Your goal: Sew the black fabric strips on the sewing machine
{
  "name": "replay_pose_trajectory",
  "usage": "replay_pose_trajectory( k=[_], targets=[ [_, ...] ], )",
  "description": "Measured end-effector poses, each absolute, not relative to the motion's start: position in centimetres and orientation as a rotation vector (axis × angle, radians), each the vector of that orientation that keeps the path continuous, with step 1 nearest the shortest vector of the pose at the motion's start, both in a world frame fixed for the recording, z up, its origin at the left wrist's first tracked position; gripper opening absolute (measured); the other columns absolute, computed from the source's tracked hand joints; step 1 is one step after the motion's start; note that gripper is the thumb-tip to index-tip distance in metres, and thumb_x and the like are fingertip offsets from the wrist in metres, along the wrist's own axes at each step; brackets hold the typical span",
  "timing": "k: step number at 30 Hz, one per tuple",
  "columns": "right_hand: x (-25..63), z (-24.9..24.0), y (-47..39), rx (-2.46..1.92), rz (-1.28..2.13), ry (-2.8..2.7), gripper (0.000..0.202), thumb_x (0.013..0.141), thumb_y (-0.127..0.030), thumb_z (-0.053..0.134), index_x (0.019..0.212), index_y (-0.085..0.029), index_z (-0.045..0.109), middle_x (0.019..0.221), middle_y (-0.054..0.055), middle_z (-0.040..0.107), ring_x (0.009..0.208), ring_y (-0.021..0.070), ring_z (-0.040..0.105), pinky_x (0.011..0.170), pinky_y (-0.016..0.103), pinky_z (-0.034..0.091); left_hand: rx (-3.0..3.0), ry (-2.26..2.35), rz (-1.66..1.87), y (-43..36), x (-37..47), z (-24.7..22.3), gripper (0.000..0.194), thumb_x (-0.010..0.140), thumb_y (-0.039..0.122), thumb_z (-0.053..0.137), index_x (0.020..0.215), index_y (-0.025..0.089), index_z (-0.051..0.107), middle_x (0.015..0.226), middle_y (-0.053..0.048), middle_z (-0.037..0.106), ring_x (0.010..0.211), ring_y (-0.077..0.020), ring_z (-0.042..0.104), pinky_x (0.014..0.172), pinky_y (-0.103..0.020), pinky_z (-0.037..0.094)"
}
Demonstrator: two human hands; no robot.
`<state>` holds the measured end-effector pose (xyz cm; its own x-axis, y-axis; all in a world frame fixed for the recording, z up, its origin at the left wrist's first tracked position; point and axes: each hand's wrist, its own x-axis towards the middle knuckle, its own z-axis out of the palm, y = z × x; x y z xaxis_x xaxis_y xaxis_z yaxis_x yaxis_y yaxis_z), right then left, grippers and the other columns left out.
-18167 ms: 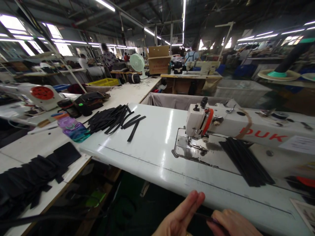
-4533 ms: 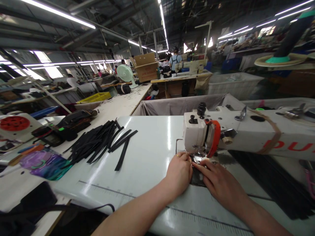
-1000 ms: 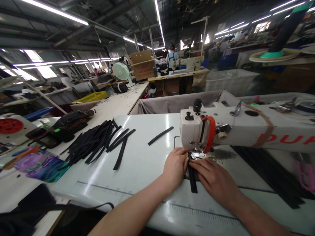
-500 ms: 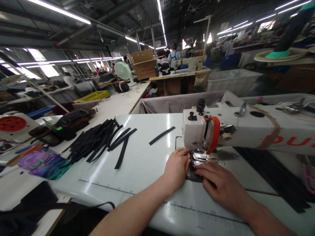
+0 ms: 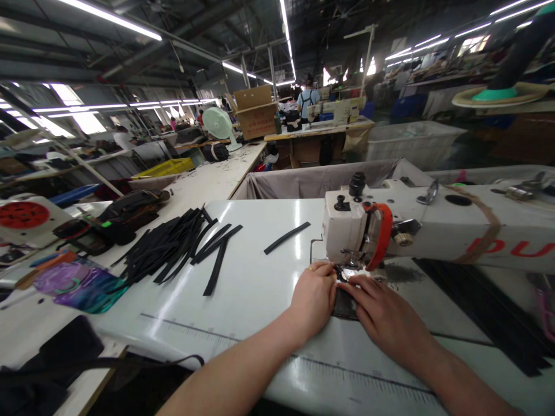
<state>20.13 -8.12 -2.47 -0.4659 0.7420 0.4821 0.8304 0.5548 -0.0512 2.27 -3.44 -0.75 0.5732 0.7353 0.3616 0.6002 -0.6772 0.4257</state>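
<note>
My left hand [image 5: 313,297] rests on the pale machine table, fingers curled and bunched at the left of the needle area. From the right, my right hand [image 5: 385,306] reaches in, its fingertips pressed down close to the left ones under the presser foot of the white sewing machine [image 5: 344,231]. A dark flat patch [image 5: 346,306] shows between the hands; I cannot tell whether it is cloth or the machine's plate. The small piece under my fingertips is hidden. One black strip [image 5: 286,238] lies alone beyond my left hand.
A heap of black strips [image 5: 167,245] lies to the left. Longer black strips [image 5: 481,318] lie under the machine arm at right. A purple-and-teal pouch [image 5: 80,286] sits at the left edge. Further off are a fan [image 5: 218,124], a cardboard box [image 5: 255,112] and a person [image 5: 307,99].
My right fingertips have moved slightly forward and left, nearer the presser foot and the left fingers. My left hand has stayed almost in place. The view has shifted a little.
</note>
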Motion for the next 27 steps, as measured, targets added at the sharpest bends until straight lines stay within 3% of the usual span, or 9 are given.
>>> replay_pose_trajectory(
  k=[6, 12, 17, 27],
  targets=[
    [20.17, -2.53, -8.17, -1.276, -0.233, -2.329, 0.043, 0.083, -0.009, 0.045, 0.122, -0.02, 0.061, 0.109, 0.009, 0.066, 0.093, 0.023, 0.063, 0.082, 0.04, 0.055, 2.57, 1.174, 0.738, -3.59, 2.55, -1.12, 0.019, 0.091, 0.015, 0.046, 0.089, 0.014, 0.065, 0.098, -0.011, 0.066, 0.099, -0.0239, 0.057, 0.094, -0.041, 0.051],
    [20.26, -2.56, -8.11, -1.263, -0.235, -2.327, 0.039, 0.085, -0.009, 0.044, 0.119, -0.015, 0.061, 0.109, 0.012, 0.065, 0.093, 0.0238, 0.063, 0.08, 0.039, 0.055, 2.608, 1.208, 0.695, -3.55, 2.69, -0.98, 0.019, 0.092, 0.015, 0.046, 0.091, 0.012, 0.065, 0.1, -0.012, 0.065, 0.099, -0.0248, 0.056, 0.094, -0.041, 0.051],
    [20.22, -2.6, -8.14, -1.278, -0.215, -2.313, 0.037, 0.085, -0.01, 0.045, 0.117, -0.016, 0.062, 0.109, 0.011, 0.066, 0.094, 0.0242, 0.063, 0.08, 0.04, 0.055, 2.649, 1.195, 0.655, -3.24, 2.67, -0.72, 0.022, 0.092, 0.014, 0.046, 0.081, 0.014, 0.065, 0.094, -0.01, 0.066, 0.096, -0.0244, 0.057, 0.094, -0.039, 0.05],
    [20.05, -2.36, -8.24, -1.294, -0.209, -2.308, 0.037, 0.084, -0.009, 0.045, 0.116, -0.017, 0.063, 0.108, 0.01, 0.066, 0.092, 0.0229, 0.063, 0.079, 0.038, 0.055, 2.678, 1.233, 0.601, -2.99, 2.93, -0.36, 0.021, 0.091, 0.015, 0.046, 0.082, 0.013, 0.065, 0.092, -0.01, 0.066, 0.094, -0.0257, 0.056, 0.091, -0.04, 0.051]
  ],
)
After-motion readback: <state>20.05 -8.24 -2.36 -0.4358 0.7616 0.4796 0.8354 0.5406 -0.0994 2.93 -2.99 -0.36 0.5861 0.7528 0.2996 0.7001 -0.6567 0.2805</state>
